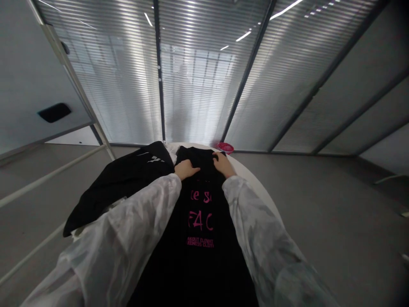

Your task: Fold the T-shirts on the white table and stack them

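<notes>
A black garment with pink lettering (200, 220), long and narrow like a folded T-shirt, lies lengthwise in front of me. My left hand (185, 169) rests on its far part, thumb stretched out towards the right. At the garment's far right edge, my right hand (223, 164) touches the cloth with thumb and forefinger apart. Neither hand visibly grips a fold, though some fingertips are hidden. To the left, a second black garment with a white logo (124, 179) lies bunched and hangs over the table's side. Whitish translucent sleeves cover both my forearms.
Under the garments stands a round white table (255, 183). A pink basket-like object (225, 147) sits at its far edge. Beyond is a glass partition with blinds (198, 85). White metal bars (53, 175) run along the left, and grey floor (329, 204) extends right.
</notes>
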Motion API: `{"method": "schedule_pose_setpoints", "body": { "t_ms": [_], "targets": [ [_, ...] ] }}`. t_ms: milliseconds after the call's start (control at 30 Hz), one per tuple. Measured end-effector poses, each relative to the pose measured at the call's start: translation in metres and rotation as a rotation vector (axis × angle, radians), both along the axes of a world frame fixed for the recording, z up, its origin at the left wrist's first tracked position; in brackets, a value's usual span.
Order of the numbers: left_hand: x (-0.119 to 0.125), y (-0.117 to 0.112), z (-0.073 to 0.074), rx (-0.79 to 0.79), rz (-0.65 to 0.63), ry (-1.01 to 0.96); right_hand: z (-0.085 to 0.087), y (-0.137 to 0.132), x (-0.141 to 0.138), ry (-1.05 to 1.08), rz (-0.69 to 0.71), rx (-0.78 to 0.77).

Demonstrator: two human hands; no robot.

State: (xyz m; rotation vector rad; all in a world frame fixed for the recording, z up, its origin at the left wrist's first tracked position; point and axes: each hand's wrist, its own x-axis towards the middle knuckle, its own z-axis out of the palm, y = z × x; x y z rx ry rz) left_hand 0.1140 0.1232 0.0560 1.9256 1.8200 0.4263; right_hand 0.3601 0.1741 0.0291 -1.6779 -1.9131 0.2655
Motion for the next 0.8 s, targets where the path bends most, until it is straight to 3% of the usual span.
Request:
{"method": "schedule_pose_setpoints", "body": {
  "t_ms": [133,300,533,700,800],
  "targets": [
    [-0.004,-0.006,-0.008,0.061,0.015,0.057,-0.006,0.034,-0.003,-0.083,0.018,-0.041],
    [-0.016,-0.007,-0.013,0.127,0.05,0.1,-0.019,0.056,-0.003,-0.129,0.033,-0.067],
    [-0.013,-0.007,-0.017,0.079,0.001,-0.008,-0.021,0.062,-0.006,-0.133,-0.05,0.014],
    [-0.023,-0.006,-0.011,0.018,0.033,-0.033,-0.021,0.061,-0.003,-0.128,-0.177,0.071],
    [-0.03,-0.004,-0.007,0.0,0.021,-0.005,-0.019,0.058,-0.002,-0.148,-0.175,0.061]
  ]
}}
